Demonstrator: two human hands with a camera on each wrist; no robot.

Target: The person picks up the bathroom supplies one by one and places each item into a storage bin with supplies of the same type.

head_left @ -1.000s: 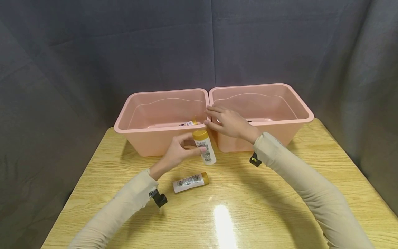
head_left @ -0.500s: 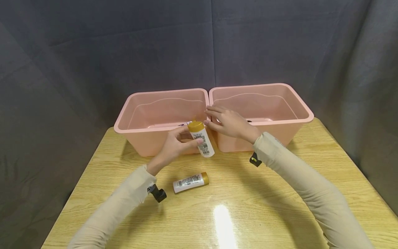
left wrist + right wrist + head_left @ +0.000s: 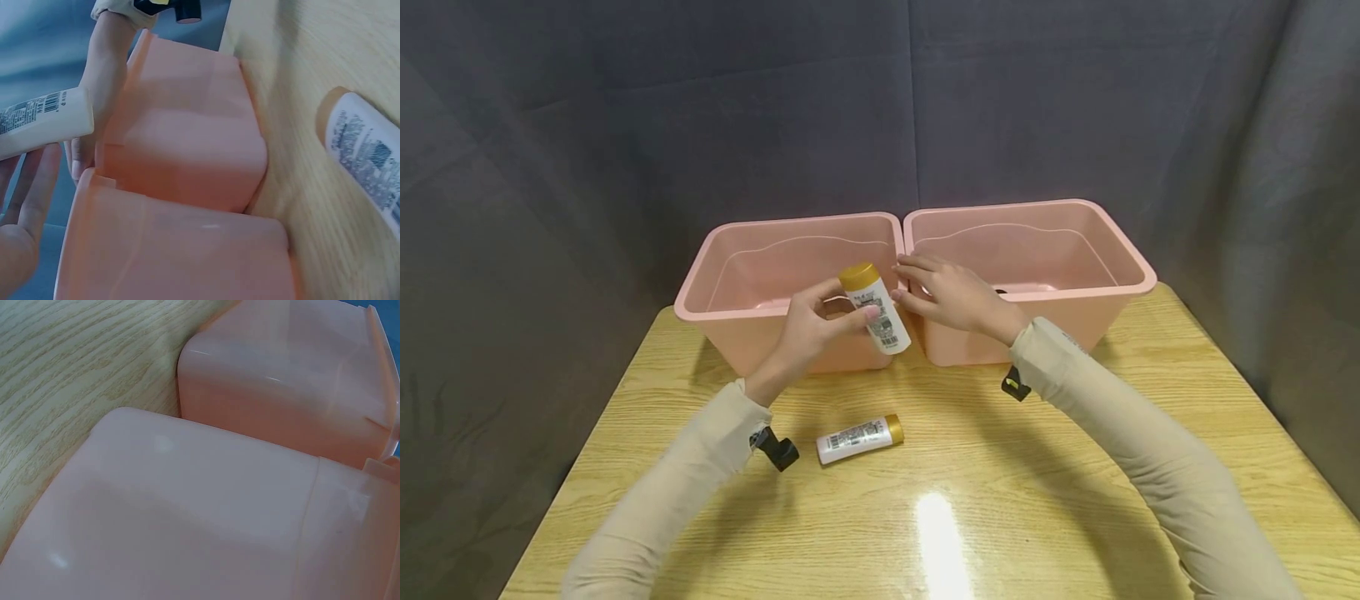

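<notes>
Left hand (image 3: 808, 325), fingers curled round a small white bottle (image 3: 875, 310) with a gold cap (image 3: 858, 274). Bottle up in the air, tipped a little, cap on top, right in front of the left pink tub (image 3: 752, 310) and near its rim. Same bottle seen in the left wrist view (image 3: 44, 122), with fingers (image 3: 31, 187) next to it. Right hand (image 3: 951, 293) flat on the spot where the two tubs meet, fingers straight and a bit spread, holding nothing. Right pink tub (image 3: 1120, 271) touching the left one, side by side. Second white bottle (image 3: 859, 438) lying on its side on the yellow wood table (image 3: 1075, 492), near the left wrist, well apart from the held one. Grey cloth (image 3: 625, 125) behind.
</notes>
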